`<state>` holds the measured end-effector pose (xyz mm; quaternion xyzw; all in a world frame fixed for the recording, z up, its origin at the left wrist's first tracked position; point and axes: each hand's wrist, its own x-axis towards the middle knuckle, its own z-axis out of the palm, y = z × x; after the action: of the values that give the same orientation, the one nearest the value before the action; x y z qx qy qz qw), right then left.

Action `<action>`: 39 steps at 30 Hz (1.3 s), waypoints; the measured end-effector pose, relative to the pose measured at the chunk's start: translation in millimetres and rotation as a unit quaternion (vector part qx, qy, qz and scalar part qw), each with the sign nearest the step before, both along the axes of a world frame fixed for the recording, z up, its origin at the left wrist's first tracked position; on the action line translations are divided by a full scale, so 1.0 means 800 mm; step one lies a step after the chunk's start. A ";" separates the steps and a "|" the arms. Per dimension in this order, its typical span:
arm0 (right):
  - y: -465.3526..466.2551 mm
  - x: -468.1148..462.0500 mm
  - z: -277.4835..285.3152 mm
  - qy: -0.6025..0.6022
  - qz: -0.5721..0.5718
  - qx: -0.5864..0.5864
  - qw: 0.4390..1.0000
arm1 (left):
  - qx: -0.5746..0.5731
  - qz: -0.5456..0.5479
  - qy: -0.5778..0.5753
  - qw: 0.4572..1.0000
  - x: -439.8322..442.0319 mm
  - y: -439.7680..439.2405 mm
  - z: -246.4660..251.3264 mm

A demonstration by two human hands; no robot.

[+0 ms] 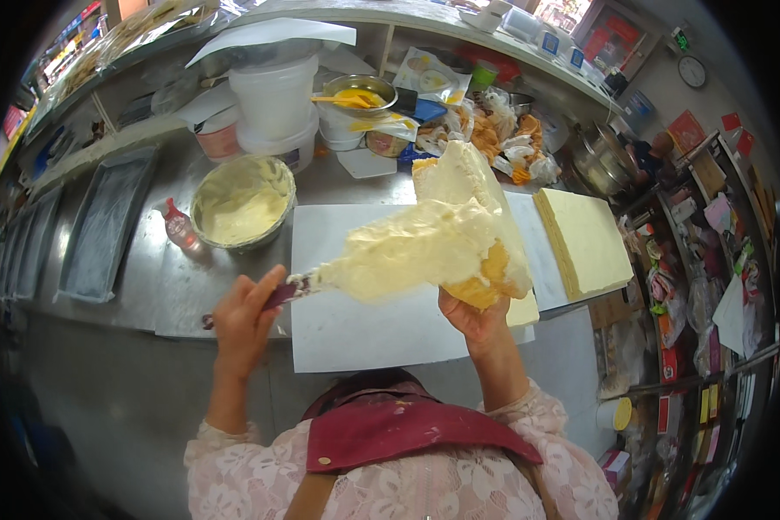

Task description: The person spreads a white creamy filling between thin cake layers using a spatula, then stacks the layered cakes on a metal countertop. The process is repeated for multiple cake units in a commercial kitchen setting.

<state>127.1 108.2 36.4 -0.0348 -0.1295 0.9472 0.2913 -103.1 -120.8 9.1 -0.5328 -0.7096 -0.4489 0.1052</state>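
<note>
My left hand grips the dark red handle of a spatula, its blade thickly coated with pale yellow cream. The blade lies against a long piece of sponge cake that my right hand supports from below at its near end. Cream covers much of the cake, with bare golden sponge showing near my right fingers. Below them, white paper lies on the table. A bowl of cream stands to the left. On the right, a rectangular slab of layered cake rests on paper.
Metal trays lie at the left, a small red bottle beside the bowl. Behind stand white buckets, a metal bowl with yellow liquid and crumpled plastic bags. Shelves line the right; a person is farther back.
</note>
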 end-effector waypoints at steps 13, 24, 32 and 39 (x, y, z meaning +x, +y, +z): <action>0.006 0.013 0.005 -0.005 0.006 0.020 1.000 | -0.023 -0.136 -0.369 0.919 0.029 0.024 -0.004; 0.013 0.002 0.031 0.018 -0.009 0.022 1.000 | -0.029 -0.186 -0.282 0.941 0.041 0.027 -0.011; -0.016 -0.036 0.069 0.008 -0.073 0.082 0.994 | 0.079 -0.055 -0.156 0.983 0.075 0.082 -0.038; 0.005 -0.032 0.037 0.056 -0.037 0.047 0.997 | 0.015 -0.044 -0.085 0.995 0.087 0.076 -0.045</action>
<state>101.9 112.6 66.2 0.0269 -0.1559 0.9289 0.3347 -33.4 -59.6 -27.0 -0.5216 -0.6852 -0.5073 0.0321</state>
